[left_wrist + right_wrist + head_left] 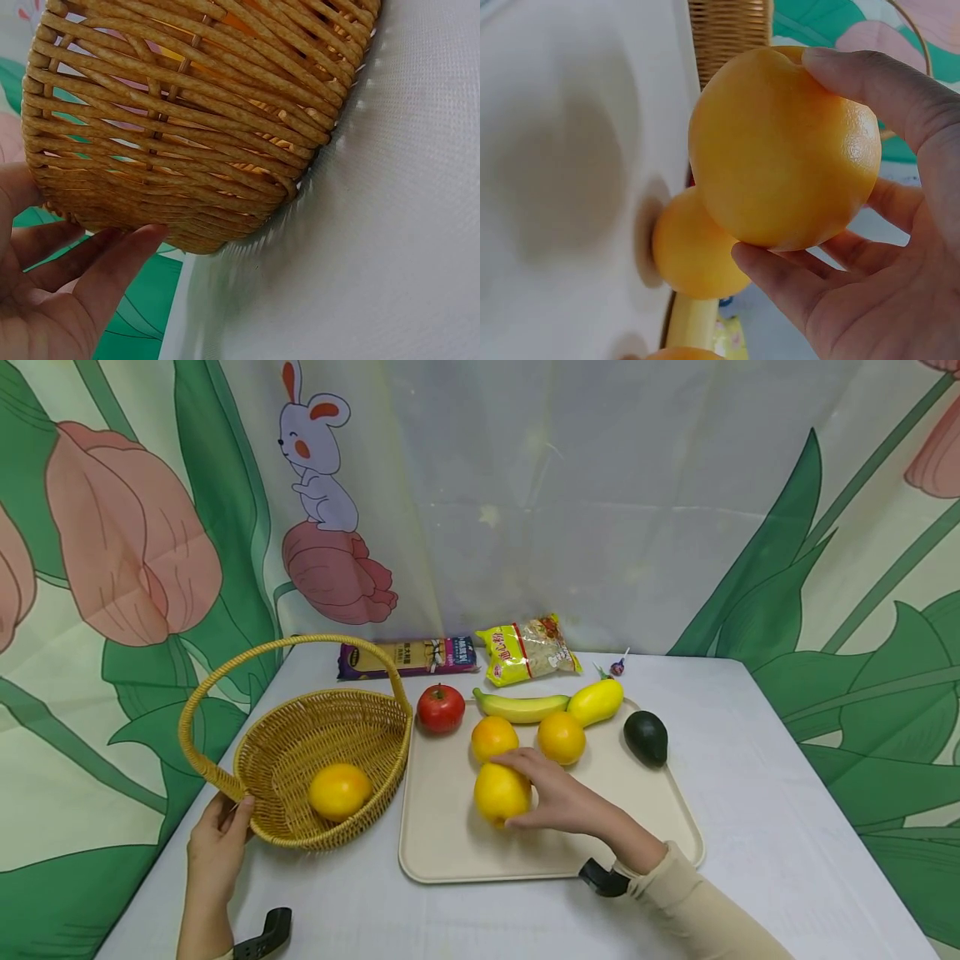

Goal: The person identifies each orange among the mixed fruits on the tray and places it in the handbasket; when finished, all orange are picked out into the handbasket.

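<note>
A wicker basket (270, 735) with a tall hooped handle stands at the left, holding one orange-yellow fruit (340, 792). My left hand (217, 843) grips the basket's near left rim beside the handle's base; the left wrist view shows its fingers (124, 259) against the weave. Over the beige tray (442, 852), my right hand (558, 797) holds a round yellow fruit (780, 150), apple-like in shape, between thumb and fingers. The right wrist view shows it raised off the tray. Just behind it lie two oranges (494, 739).
A red tomato-like fruit (440, 708), a banana (521, 706), a long yellow fruit (597, 702) and an avocado (646, 738) line the tray's far side. Behind stand a purple package (408, 657) and a yellow bag (529, 650). A patterned curtain (600, 527) hangs behind the table.
</note>
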Demonstrator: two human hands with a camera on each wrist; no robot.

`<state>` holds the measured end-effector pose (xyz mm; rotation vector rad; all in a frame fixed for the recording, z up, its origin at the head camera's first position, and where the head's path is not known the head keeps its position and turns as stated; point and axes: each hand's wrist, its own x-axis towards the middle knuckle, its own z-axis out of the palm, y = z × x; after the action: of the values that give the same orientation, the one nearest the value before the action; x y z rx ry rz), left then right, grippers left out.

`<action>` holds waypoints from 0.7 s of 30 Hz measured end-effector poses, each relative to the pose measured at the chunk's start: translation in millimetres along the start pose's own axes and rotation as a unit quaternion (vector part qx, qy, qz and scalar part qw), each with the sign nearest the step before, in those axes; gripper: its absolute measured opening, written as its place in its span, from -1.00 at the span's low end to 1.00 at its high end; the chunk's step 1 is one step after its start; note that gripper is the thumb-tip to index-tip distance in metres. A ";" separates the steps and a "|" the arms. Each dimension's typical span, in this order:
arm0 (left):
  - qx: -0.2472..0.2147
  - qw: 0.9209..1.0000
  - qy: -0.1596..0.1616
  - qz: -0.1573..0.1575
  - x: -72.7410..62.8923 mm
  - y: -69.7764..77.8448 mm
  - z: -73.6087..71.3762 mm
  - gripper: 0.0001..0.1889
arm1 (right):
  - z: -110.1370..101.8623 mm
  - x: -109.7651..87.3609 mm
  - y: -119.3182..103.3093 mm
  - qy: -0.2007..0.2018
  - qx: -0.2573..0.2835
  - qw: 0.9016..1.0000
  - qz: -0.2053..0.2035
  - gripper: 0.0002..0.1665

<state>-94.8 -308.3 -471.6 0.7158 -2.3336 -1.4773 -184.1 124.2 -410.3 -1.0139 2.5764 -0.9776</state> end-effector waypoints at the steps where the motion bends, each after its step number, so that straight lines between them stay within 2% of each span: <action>1: 0.000 1.000 -0.001 -0.001 -0.2 0.1 -0.1 -0.34 | -1.5 0.4 0.1 0.004 -0.006 1.000 -0.005 -0.09; 9: 0.022 1.000 0.004 -0.006 -0.2 0.3 0.0 -0.34 | -11.0 4.6 -1.6 0.011 -0.006 1.000 -0.008 -0.09; 13: 0.020 1.000 0.008 -0.002 -0.1 -0.2 -0.2 -0.34 | -15.3 6.8 -3.6 0.014 -0.010 1.000 -0.007 -0.09; 21: 0.005 1.000 -0.006 0.001 -1.9 2.2 -1.0 -0.34 | -26.0 14.7 -7.9 0.034 -0.024 0.999 -0.014 -0.06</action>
<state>-93.4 -307.2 -469.2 0.7092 -2.3526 -1.4744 -201.4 123.3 -384.8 -1.0485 2.6608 -0.9778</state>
